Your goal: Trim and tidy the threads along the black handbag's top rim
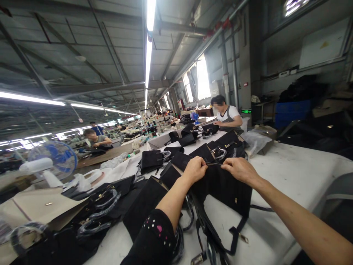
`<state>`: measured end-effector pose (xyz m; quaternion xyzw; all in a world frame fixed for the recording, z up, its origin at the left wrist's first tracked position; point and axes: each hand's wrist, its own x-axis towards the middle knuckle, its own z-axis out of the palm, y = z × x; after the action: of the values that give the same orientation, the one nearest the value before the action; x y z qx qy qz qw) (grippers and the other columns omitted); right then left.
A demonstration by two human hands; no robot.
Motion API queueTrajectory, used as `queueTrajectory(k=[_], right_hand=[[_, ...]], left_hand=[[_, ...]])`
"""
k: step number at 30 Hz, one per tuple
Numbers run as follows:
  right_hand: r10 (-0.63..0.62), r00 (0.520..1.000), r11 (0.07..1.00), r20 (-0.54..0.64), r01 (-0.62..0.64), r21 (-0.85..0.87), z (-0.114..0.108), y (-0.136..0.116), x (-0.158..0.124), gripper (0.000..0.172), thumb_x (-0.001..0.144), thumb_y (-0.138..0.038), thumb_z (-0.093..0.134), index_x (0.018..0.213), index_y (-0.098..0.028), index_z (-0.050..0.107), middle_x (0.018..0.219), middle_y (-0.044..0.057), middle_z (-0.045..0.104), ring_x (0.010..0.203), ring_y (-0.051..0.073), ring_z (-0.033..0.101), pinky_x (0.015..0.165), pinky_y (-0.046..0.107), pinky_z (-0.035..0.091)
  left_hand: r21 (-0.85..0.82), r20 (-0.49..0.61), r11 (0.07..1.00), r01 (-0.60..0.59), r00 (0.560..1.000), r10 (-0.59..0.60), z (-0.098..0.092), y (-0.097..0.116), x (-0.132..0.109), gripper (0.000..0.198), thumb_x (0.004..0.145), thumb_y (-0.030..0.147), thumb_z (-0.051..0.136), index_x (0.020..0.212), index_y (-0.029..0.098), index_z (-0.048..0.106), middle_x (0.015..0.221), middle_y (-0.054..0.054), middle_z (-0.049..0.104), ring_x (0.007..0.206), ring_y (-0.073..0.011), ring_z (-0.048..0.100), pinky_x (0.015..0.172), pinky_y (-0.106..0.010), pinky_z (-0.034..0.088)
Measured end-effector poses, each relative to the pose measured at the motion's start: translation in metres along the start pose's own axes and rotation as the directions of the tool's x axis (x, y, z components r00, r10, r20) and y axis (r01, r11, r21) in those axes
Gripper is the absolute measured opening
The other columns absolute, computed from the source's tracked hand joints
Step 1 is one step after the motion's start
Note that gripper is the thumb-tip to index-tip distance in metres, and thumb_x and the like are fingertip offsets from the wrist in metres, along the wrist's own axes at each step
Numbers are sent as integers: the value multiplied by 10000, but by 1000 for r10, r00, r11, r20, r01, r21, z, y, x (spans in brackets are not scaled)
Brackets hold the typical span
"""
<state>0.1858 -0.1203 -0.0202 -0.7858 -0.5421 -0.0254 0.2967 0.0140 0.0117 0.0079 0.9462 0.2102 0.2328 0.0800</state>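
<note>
A black handbag [224, 189] hangs from both my hands over the white table. My left hand [195, 169] is closed on its upper edge at the left. Along the same edge, my right hand [239, 169] pinches it a short way to the right. The edge between my fingers looks like a thin dark strip. Lower down, a strap with a gold-coloured metal clasp [243, 238] dangles from the bag onto the table. Plastic-wrapped handles [189, 217] show below my left forearm. My fingertips hide part of the edge.
Several black bags with wrapped handles [106, 206] lie on the left, and more sit ahead. The white table [298, 176] extends right. A blue fan [62, 158] stands at left. A co-worker [227, 114] sits across, with another person [96, 140] farther left. Clear plastic [255, 140] lies behind.
</note>
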Motion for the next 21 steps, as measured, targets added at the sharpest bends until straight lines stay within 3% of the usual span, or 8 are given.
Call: queueTrajectory(k=[14, 21], right_hand=[[-19, 1000, 1000, -18, 19, -12, 0, -4, -3, 212, 841, -401, 535, 789, -286, 705, 795, -5, 714, 789, 176, 639, 630, 265, 352], [-7, 1000, 991, -13, 5, -137, -4, -20, -6, 234, 860, -380, 509, 772, -260, 690, 825, 25, 714, 801, 203, 637, 613, 280, 342]], left_hand=[[98, -14, 988, 122, 993, -121, 1, 8, 3, 93, 831, 209, 506, 749, 181, 538, 861, -67, 608, 808, -199, 591, 728, -309, 454], [138, 3, 982, 128, 992, -129, 5, 12, 5, 65, 852, 200, 474, 818, 175, 523, 911, -96, 591, 843, -231, 597, 753, -346, 465]])
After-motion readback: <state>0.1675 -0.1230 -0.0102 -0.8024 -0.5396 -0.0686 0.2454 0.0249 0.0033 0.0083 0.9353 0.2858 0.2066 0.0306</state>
